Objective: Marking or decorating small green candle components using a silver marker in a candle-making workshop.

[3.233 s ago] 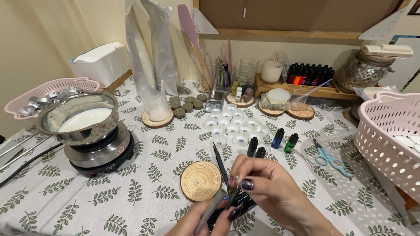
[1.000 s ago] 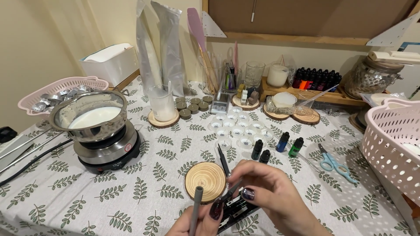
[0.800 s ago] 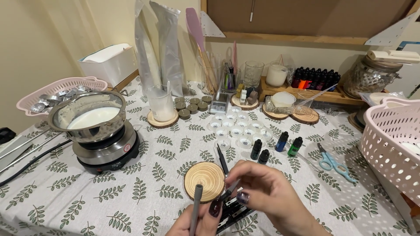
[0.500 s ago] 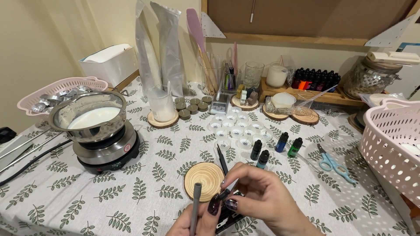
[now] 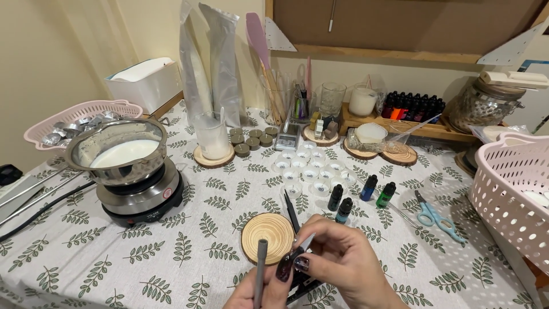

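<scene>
Far left: pink plastic basket [image 5: 86, 111] of small metal cups, none set out. Steel pot of milky white liquid wax [image 5: 117, 153] sits on the black hotplate [image 5: 143, 200], looks melted, nothing poured. Round wooden slice coaster [image 5: 267, 230] near centre is bare. Left hand [image 5: 260, 289] grips a grey pen-like tool [image 5: 261, 272] upright; right hand [image 5: 343, 263] pinches a thin dark strip [image 5: 302, 245] against the left fingertips, just above a black flat case [image 5: 303, 280]. Beyond, the cluster of small clear cups [image 5: 311, 169] looks wicked but unfilled. Small dropper bottles [image 5: 360, 191] stay capped. Blue-handled scissors [image 5: 430, 214] lie right.
</scene>
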